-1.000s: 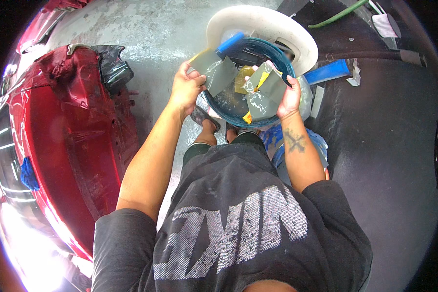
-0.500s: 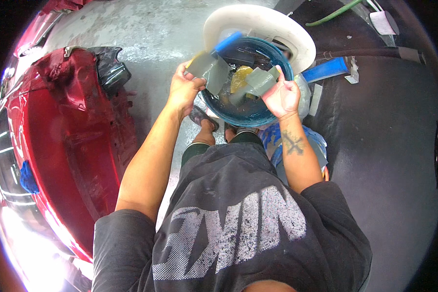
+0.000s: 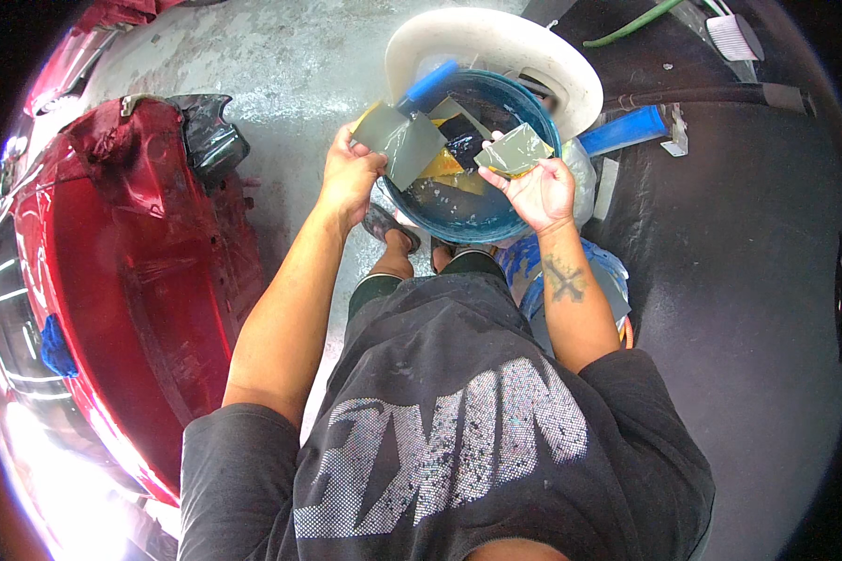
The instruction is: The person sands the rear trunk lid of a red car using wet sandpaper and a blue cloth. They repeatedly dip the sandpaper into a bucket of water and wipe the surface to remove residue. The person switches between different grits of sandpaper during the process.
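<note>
A wet grey-green sheet of sandpaper [image 3: 400, 142] is pinched in my left hand [image 3: 351, 182], over the left side of a blue bucket [image 3: 482, 231]. My right hand [image 3: 543, 194] grips a smaller piece of sandpaper [image 3: 515, 152] above the bucket's right side, its thumb and fingers at the edges. Yellow shows along the rim of both pieces. Between my hands, more yellow-backed paper [image 3: 447, 166] and a dark block [image 3: 460, 137] lie in the bucket, partly covered by the sheets. A blue handle [image 3: 428, 84] leans at the bucket's far left rim.
A large red car panel [image 3: 112, 280] stands on my left. Behind the bucket is a white rounded part [image 3: 468, 33]. To its right lie a blue-handled tool [image 3: 624, 132] and a green hose [image 3: 636, 25]. A bluish container [image 3: 530, 294] sits by my right forearm.
The smaller piece in my right hand has turned flatter, showing its grey face, and my fingers have shifted on it. The papers and dark block in the bucket now lie differently.
</note>
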Demonstrator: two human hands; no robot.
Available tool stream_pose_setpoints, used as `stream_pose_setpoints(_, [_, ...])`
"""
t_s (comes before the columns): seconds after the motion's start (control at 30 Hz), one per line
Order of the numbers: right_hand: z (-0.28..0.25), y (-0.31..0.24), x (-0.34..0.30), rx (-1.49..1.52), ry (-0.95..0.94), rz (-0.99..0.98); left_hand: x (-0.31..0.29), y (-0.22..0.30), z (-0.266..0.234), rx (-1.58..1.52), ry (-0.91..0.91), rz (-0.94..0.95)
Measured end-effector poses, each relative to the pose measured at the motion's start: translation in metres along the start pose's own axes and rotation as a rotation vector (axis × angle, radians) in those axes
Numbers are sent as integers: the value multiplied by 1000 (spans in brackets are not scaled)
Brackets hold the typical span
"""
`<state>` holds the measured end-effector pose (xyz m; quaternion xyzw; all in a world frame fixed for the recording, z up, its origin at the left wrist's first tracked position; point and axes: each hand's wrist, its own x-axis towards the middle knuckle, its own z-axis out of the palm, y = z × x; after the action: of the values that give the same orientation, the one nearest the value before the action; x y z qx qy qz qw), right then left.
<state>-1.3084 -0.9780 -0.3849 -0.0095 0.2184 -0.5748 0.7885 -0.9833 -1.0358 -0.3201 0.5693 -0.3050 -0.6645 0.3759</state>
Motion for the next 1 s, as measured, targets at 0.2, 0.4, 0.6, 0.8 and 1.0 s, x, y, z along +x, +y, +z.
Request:
stream_pose_setpoints(0.2, [-2, 2, -2, -90, 29, 13, 3, -2, -2, 6, -8, -16])
stream_pose_setpoints(0.4, [-9, 6, 0, -295, 137, -38, 3, -5, 1, -6, 6, -21])
stream_pose_setpoints(0.6, [-10, 4, -1, -388, 181, -102, 2, -4, 3, 5, 27, -18])
stream_pose_setpoints(0.8, [-12, -32, 3, -937, 355, -211, 4, -5, -5, -114, 32, -46])
stream_pose_setpoints(1.0, [41, -66, -3, -2250, -79, -485, 1, 6, -15, -311, 84, -58])
